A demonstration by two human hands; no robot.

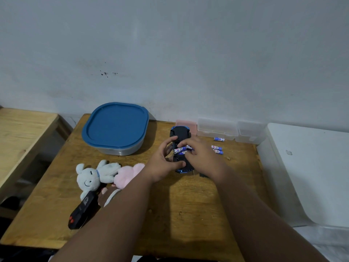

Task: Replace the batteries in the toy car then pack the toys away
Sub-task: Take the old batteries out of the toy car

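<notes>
While the right hand [200, 154] pinched at the batteries [179, 149] lying across the car's underside, the left hand [162, 159] gripped the upturned toy car [179, 132], thumb on its near side and fingers curled over the far side. The battery swap looked under way; next, each cell would need seating flat and the right way round. Three loose batteries [217, 147] lay just right of the car on the wooden table [188, 205]; the plush toys [90, 176] waited at the left.

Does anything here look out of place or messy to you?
The toy car lies upside down, with batteries sitting crooked in its open underside under the right hand. Three loose batteries lie scattered on the table beside it.
</notes>
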